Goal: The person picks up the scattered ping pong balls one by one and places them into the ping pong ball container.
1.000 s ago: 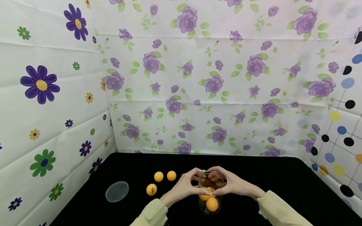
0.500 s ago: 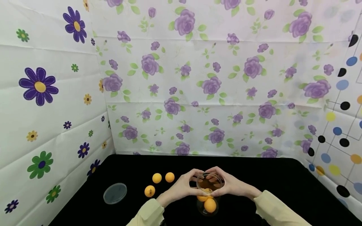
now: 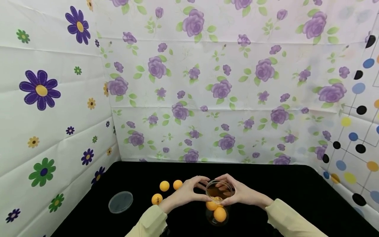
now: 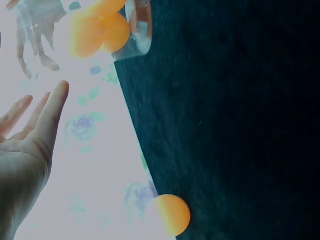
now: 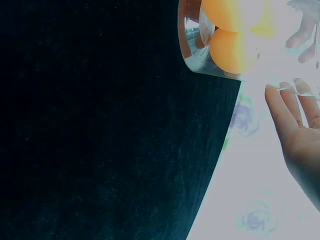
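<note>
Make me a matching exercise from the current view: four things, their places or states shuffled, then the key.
1. clear jar
2. round clear lid
3. loose table-tennis balls
4. right hand

A. leftmost on the black tabletop
B. touching the jar's right side
C. between lid and jar
D. containing orange balls

Pairs: 1-D, 2-A, 3-C, 4-B

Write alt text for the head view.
A right hand holds a clear jar of orange balls on a black table; the left hand curves beside it. Three more balls and a round lid lie to the left.
</note>
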`<act>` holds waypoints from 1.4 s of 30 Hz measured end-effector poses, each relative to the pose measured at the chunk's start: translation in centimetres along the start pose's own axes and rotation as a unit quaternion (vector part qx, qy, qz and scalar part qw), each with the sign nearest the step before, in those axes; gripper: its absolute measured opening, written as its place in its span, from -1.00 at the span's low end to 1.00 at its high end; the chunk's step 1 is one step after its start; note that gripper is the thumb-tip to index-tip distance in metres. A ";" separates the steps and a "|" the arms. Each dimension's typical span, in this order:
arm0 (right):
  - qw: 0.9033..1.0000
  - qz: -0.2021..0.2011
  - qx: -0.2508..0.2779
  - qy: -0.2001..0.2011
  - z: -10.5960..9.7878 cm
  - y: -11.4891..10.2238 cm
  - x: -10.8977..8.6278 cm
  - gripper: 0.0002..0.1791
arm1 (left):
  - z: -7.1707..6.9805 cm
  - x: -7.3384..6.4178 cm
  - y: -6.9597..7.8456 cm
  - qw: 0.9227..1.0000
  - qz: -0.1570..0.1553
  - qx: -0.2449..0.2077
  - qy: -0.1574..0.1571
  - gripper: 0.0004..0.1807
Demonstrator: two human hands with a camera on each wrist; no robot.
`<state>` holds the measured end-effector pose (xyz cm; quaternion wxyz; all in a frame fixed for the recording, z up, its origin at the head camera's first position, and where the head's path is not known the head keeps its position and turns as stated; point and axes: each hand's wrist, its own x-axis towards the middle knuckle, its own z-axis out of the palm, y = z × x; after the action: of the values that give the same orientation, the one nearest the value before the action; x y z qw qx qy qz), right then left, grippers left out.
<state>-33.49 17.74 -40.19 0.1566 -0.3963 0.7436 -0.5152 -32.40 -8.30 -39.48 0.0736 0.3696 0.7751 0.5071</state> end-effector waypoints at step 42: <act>1.000 0.008 -0.007 -0.023 -0.5 -0.2 0.5 -0.35 | -3.9 -3.1 -0.5 0.995 -0.037 0.048 0.078 -0.60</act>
<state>-34.04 17.69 -39.67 0.1751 -0.4034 0.7464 -0.4995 -32.39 -13.25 -38.84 0.0139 0.3031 0.8149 0.4938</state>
